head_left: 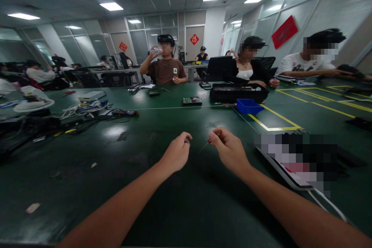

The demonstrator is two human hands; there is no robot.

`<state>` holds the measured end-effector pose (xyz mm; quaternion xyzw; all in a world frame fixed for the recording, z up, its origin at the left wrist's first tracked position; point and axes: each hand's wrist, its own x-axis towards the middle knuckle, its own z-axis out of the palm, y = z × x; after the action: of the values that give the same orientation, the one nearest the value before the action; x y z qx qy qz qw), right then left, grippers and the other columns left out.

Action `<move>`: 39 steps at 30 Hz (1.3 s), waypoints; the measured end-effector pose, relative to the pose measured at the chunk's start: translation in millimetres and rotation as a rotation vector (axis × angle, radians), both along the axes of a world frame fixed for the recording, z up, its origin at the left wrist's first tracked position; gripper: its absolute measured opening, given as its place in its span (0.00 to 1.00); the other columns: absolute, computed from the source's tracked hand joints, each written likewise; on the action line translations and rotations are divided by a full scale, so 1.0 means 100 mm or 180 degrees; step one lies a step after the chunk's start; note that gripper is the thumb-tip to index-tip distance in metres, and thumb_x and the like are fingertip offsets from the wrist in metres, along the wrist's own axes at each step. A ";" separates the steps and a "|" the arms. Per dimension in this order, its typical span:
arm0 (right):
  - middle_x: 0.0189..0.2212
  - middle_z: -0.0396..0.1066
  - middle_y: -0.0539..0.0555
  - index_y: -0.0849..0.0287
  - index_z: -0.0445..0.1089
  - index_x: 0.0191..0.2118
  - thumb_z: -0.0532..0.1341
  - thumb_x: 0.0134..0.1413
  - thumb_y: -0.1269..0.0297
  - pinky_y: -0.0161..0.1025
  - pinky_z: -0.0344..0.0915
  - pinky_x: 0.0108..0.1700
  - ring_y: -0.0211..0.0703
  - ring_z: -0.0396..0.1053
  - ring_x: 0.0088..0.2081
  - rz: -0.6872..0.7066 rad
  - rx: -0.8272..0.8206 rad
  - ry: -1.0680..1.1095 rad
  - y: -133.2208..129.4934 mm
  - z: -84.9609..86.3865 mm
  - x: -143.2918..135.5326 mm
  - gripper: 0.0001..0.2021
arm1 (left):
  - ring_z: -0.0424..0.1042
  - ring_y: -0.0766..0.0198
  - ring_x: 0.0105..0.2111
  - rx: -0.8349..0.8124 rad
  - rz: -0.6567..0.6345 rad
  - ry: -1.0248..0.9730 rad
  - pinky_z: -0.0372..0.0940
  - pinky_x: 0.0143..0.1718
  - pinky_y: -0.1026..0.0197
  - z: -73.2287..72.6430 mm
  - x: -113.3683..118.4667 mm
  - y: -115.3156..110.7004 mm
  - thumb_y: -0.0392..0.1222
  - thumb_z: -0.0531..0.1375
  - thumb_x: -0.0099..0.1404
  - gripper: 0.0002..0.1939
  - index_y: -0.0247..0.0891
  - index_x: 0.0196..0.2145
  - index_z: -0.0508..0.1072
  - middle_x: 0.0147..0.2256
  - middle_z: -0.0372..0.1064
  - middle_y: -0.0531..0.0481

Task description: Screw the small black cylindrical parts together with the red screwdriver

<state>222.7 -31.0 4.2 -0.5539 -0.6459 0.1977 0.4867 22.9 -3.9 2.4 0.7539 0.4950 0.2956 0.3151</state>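
Observation:
In the head view my right hand (232, 149) is closed round a small screwdriver (209, 141). Its reddish handle shows between my fingers, and its thin shaft slants down to the left above the green tabletop (139, 193). To the left of its tip, my left hand (176, 153) has its fingers curled in. A small dark spot shows at those fingers; whether it is a held part or a ring, I cannot tell. Beyond both hands a hard drive (192, 101) lies on the table with its circuit board up.
A blue bin (249, 106) stands before a long black tray (238, 92). Cables (87, 114) and devices crowd the left side. A partly blurred white-edged device (285, 166) lies at the right. Across the table sits a person (167, 66) drinking; others sit to the right.

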 end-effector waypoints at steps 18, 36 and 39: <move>0.33 0.78 0.55 0.57 0.72 0.42 0.60 0.61 0.54 0.45 0.73 0.40 0.46 0.76 0.36 0.0403 0.0039 0.0841 -0.04 0.00 -0.04 0.12 | 0.69 0.56 0.54 0.0419 -0.0366 -0.0136 0.62 0.59 0.53 -0.16 -0.21 0.08 0.32 0.62 0.64 0.19 0.42 0.53 0.71 0.52 0.71 0.48; 0.30 0.76 0.52 0.56 0.72 0.42 0.58 0.63 0.56 0.41 0.67 0.34 0.44 0.74 0.31 0.0272 0.0241 -0.0082 -0.10 0.06 -0.02 0.10 | 0.70 0.54 0.48 0.0601 -0.0355 0.0225 0.63 0.53 0.51 -0.16 -0.23 0.10 0.40 0.64 0.65 0.20 0.46 0.55 0.73 0.49 0.74 0.50; 0.30 0.75 0.51 0.55 0.71 0.43 0.56 0.65 0.57 0.40 0.66 0.34 0.43 0.73 0.31 0.0407 0.0201 -0.0203 -0.11 0.07 -0.03 0.10 | 0.70 0.55 0.47 0.0660 -0.0400 0.0258 0.63 0.52 0.52 -0.15 -0.24 0.09 0.40 0.64 0.66 0.20 0.46 0.55 0.73 0.48 0.74 0.49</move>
<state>219.8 -42.2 11.3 -0.5019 -0.7011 0.1902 0.4694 -1.0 5.1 -12.9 0.8233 0.4259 0.2941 0.2331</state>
